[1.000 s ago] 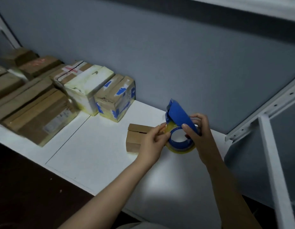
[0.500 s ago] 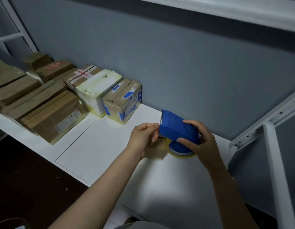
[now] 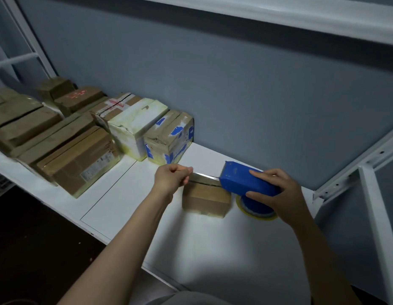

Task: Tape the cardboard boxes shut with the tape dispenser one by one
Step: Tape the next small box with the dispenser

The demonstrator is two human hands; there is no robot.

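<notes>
A white flat shelf board (image 3: 213,249) carries a small brown cardboard box (image 3: 205,200) at centre; larger taped cardboard boxes (image 3: 79,159) crowd ten o'clock.

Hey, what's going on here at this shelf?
A person is taping a small brown cardboard box on the white shelf. The right hand grips the blue plastic tape dispenser at the box's right end. The left hand pinches the free end of the clear tape strip, stretched taut just over the box's top seam. Whether the strip already touches the top cannot be told. More cardboard boxes stand in rows to the left against the grey wall.
</notes>
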